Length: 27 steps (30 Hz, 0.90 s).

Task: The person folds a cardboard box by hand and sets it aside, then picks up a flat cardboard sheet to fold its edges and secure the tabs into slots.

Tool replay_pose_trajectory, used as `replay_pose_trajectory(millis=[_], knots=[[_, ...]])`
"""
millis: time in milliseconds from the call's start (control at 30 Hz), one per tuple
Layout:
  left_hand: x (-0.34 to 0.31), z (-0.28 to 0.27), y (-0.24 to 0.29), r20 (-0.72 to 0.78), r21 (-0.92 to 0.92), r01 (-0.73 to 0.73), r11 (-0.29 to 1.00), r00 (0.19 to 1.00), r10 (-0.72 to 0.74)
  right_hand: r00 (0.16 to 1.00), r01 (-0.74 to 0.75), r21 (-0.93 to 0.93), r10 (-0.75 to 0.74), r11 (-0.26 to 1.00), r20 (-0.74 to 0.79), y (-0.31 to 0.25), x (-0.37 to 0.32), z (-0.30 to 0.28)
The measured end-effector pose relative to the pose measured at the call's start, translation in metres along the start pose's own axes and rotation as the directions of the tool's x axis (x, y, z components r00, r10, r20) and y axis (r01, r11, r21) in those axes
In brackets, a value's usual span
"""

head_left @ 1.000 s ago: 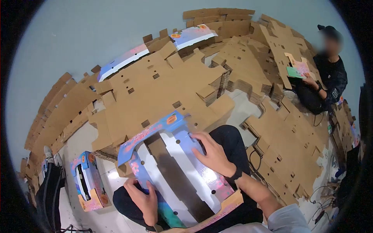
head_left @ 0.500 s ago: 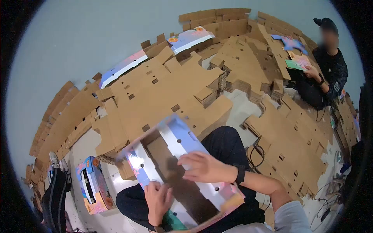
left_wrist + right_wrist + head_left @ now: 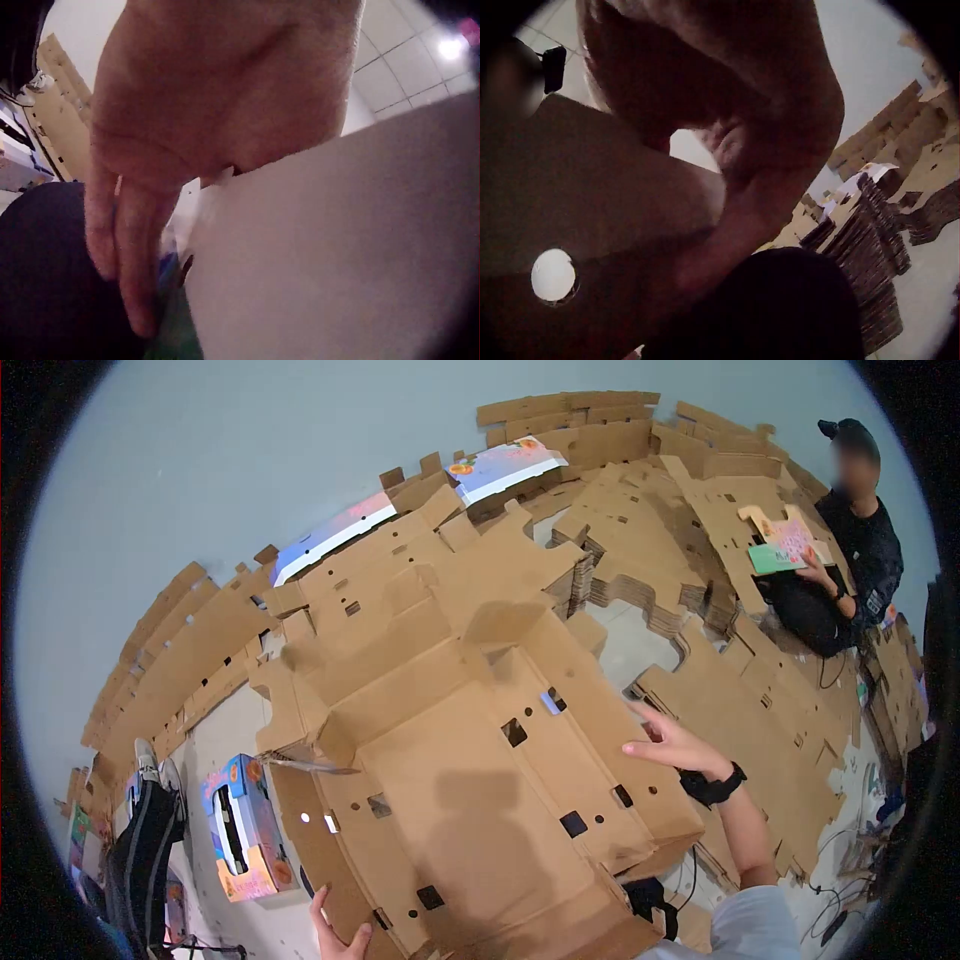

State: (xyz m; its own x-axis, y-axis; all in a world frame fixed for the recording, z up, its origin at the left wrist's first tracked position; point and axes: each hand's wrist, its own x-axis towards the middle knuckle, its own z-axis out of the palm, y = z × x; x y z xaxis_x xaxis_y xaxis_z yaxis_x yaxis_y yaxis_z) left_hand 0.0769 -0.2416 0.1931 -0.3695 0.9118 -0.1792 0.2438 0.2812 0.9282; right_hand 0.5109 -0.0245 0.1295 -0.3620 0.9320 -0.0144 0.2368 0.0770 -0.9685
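Note:
A large cardboard box [image 3: 455,755] fills the lower middle of the head view, its plain brown inside facing up. Square and round holes dot its floor and sides. My left hand [image 3: 340,932] grips the near left wall, thumb inside and fingers outside. The left wrist view has that hand [image 3: 217,112] straddling a pale cardboard wall, with fingers pointing down along it. On the right wall, my right hand [image 3: 685,750] holds the upper edge, thumb at the rim. Close up in the right wrist view, this hand [image 3: 727,112] bends over the wall beside a round hole.
A printed box [image 3: 245,825] stands on the floor at left, near another person's leg [image 3: 145,860]. Flat cardboard stacks [image 3: 740,730] spread to the right and behind. A seated person [image 3: 855,550] at far right holds a printed cardboard piece [image 3: 785,550].
The box has turned over: its printed, white-flapped side faced up before, and its brown inside does now. My hands have moved apart to opposite walls.

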Motion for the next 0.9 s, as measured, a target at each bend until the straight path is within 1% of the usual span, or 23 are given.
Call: replay_pose_trajectory(millis=[33,67,133,167,233,267,300,333,367,400,433,467,500,533,600,633,700,733,767,800,833,867,900], knots=[[-0.001,0.000,0.003,0.026,0.033,0.006,0.999,1.000,-0.007,0.990,-0.032,-0.100,0.045,0.994,0.136,0.007,-0.001,-0.006],[-0.002,-0.003,0.000,0.024,0.033,0.005,0.999,1.000,-0.006,0.990,-0.029,-0.100,0.043,0.995,0.138,0.011,-0.003,-0.009],[0.001,-0.012,-0.001,0.090,0.023,0.040,0.999,0.995,-0.041,0.940,-0.224,-0.100,0.242,0.969,0.239,0.011,-0.003,-0.015],[0.009,-0.016,0.004,0.091,0.023,0.030,0.999,0.995,-0.032,0.944,-0.217,-0.099,0.235,0.971,0.233,0.008,-0.002,-0.016],[0.026,-0.029,0.016,0.135,0.272,-0.076,0.959,0.990,0.040,0.953,-0.253,-0.067,0.261,0.965,0.154,-0.001,-0.003,-0.013],[0.046,-0.029,0.004,-0.018,0.170,-0.197,0.966,0.979,0.203,0.954,-0.253,-0.065,0.260,0.965,0.151,0.000,-0.003,-0.011],[0.069,-0.033,-0.007,-0.184,0.088,-0.330,0.940,0.922,0.341,0.973,-0.231,0.136,0.229,0.963,0.026,0.001,-0.002,-0.009],[0.096,-0.063,0.004,-0.103,0.183,-0.299,0.937,0.942,0.321,0.970,-0.175,0.327,0.219,0.929,-0.102,0.002,-0.001,-0.006],[0.115,-0.070,0.039,-0.149,0.212,-0.260,0.942,0.944,0.294,0.970,-0.174,0.329,0.219,0.928,-0.104,-0.002,0.001,-0.004],[0.147,-0.119,0.021,-0.221,0.369,-0.426,0.826,0.823,0.523,0.966,-0.133,0.465,0.220,0.875,-0.138,-0.009,0.005,-0.004],[0.140,-0.099,0.080,-0.333,0.065,-0.472,0.879,0.820,0.465,0.959,-0.077,0.588,0.220,0.805,-0.176,-0.016,0.010,-0.002],[0.170,-0.164,0.065,-0.294,-0.007,-0.564,0.826,0.790,0.538,0.958,-0.063,0.589,0.214,0.806,-0.190,-0.020,0.016,0.005],[0.161,-0.175,0.085,-0.295,0.062,-0.559,0.827,0.781,0.550,0.918,0.003,0.620,0.244,0.784,-0.313,-0.021,0.022,0.019],[0.156,-0.201,0.084,-0.311,-0.313,-0.630,0.711,0.775,0.550,0.860,0.070,0.644,0.282,0.762,-0.426,-0.020,0.028,0.036],[0.158,-0.216,0.077,-0.497,-0.119,-0.669,0.734,0.680,0.539,0.893,0.155,0.723,0.217,0.673,-0.394,-0.012,0.053,0.076],[0.161,-0.231,0.061,-0.493,-0.116,-0.662,0.741,0.686,0.535,0.929,0.114,0.728,0.188,0.676,-0.320,-0.002,0.068,0.099],[0.178,-0.255,0.009,-0.336,0.005,-0.632,0.775,0.729,0.596,0.976,-0.003,0.772,0.169,0.635,-0.135,0.017,0.099,0.151],[0.184,-0.235,0.002,-0.437,-0.021,-0.462,0.887,0.802,0.407,0.983,-0.084,0.808,0.182,0.584,-0.029,0.027,0.111,0.181],[0.178,-0.198,-0.010,-0.410,-0.013,-0.478,0.878,0.803,0.432,0.978,-0.131,0.837,0.205,0.531,0.023,0.050,0.127,0.217],[0.178,-0.160,-0.016,-0.290,0.069,-0.501,0.863,0.817,0.497,0.973,-0.175,0.860,0.218,0.479,0.077,0.066,0.140,0.243],[0.183,-0.127,-0.022,-0.164,0.150,-0.528,0.836,0.821,0.547,0.974,-0.173,0.857,0.211,0.485,0.078,0.063,0.143,0.255],[0.190,-0.105,-0.043,-0.103,0.127,-0.412,0.902,0.899,0.425,0.976,-0.140,0.850,0.215,0.507,0.033,0.056,0.145,0.265],[0.162,-0.041,-0.001,-0.100,0.126,-0.329,0.936,0.934,0.342,0.975,-0.111,0.844,0.223,0.524,-0.010,0.050,0.144,0.272]])
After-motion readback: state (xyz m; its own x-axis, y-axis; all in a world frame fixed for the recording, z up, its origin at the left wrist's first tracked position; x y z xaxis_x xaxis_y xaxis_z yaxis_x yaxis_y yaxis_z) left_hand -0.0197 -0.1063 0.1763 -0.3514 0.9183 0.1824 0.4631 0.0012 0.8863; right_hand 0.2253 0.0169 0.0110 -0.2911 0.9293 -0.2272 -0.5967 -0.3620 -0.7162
